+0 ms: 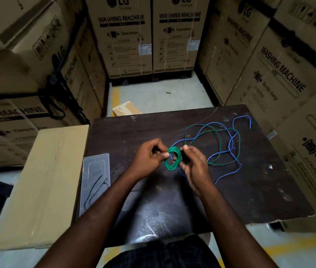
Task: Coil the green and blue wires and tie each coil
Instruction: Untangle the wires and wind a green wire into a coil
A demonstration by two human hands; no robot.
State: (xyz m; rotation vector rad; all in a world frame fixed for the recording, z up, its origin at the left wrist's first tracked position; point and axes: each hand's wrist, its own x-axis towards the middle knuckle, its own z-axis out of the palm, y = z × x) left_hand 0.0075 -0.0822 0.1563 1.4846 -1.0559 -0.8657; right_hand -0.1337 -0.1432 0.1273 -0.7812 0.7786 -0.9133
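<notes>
A small coil of green wire (173,158) hangs above the middle of the dark table (250,190). My left hand (150,157) pinches the coil's left side between thumb and fingers. My right hand (193,163) grips its right side. The loose rest of the green wire (219,141) runs from the coil in wide loops over the table's right half. The blue wire (230,144) lies uncoiled there, tangled with the green loops, one end curling at the far right.
A clear plastic tray (96,180) with two thin black ties lies at the table's left edge. A plain cardboard box (43,182) stands left of the table. Stacked washing machine cartons (130,35) wall the space in.
</notes>
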